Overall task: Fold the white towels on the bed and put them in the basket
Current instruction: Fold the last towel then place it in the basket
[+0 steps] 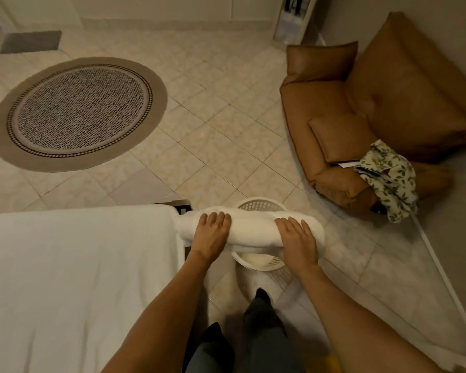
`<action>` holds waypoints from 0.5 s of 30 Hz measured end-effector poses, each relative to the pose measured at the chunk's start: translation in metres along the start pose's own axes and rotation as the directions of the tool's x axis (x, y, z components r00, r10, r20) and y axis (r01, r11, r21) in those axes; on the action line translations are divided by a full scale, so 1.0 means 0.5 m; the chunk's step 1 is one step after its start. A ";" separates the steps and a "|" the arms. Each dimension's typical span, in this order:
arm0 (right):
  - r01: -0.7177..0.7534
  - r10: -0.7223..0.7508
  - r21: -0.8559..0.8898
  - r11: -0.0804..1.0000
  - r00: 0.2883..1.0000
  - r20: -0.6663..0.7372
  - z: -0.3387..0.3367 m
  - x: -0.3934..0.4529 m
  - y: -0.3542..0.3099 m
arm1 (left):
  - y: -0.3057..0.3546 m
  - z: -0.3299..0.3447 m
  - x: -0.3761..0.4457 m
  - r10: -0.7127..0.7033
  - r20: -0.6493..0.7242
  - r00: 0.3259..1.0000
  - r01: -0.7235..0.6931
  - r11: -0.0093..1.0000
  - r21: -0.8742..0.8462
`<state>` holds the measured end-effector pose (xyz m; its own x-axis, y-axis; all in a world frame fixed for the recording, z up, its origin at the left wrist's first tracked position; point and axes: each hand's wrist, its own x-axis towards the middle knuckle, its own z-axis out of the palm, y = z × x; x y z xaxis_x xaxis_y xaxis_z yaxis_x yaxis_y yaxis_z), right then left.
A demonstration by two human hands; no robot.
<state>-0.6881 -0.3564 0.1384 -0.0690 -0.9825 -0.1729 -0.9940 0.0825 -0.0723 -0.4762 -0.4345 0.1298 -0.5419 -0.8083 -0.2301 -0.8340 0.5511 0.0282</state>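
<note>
Both hands clamped on one folded white towel, held level over the white basket on the tiled floor just past the bed's corner. Left hand gripping near the bundle's bed-side end, fingers draped over the top; right hand gripping toward the other end, likewise fingers over the top, thumbs hidden beneath. Towel wider than the basket mouth, overhanging the rim on both sides, apparently not yet lowered inside. Folding of this piece done, by the look of it; dropping it in still to come, perhaps with an end tucked or tilted to clear the rim. Pale mass visible low in the basket, possibly a towel already stowed, though too dim to be sure. Bed showing only a smooth white sheet in the visible part, no loose towels in sight there, so likely near the end of the job.
</note>
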 end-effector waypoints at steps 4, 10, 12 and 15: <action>0.006 -0.007 0.029 1.000 1.000 0.023 0.012 0.054 0.052 | 0.022 0.004 0.070 -0.011 0.014 1.000 0.011 1.000 0.001; 0.018 -0.020 0.053 0.998 0.999 0.045 0.055 0.120 0.132 | 0.061 0.027 0.160 -0.032 0.078 0.996 0.034 0.999 -0.023; 0.021 -0.026 0.071 0.997 0.997 0.066 0.080 0.143 0.157 | 0.072 0.043 0.190 -0.036 0.106 0.994 0.039 0.999 -0.025; 0.031 -0.042 0.106 0.994 0.994 0.099 0.120 0.177 0.178 | 0.075 0.070 0.230 -0.047 0.134 0.990 0.049 0.999 -0.010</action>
<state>-0.7777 -0.4261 0.0575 -0.0185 -0.9637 -0.2665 -0.9810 0.0690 -0.1811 -0.5664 -0.4994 0.0704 -0.4828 -0.7985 -0.3595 -0.8607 0.5084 0.0268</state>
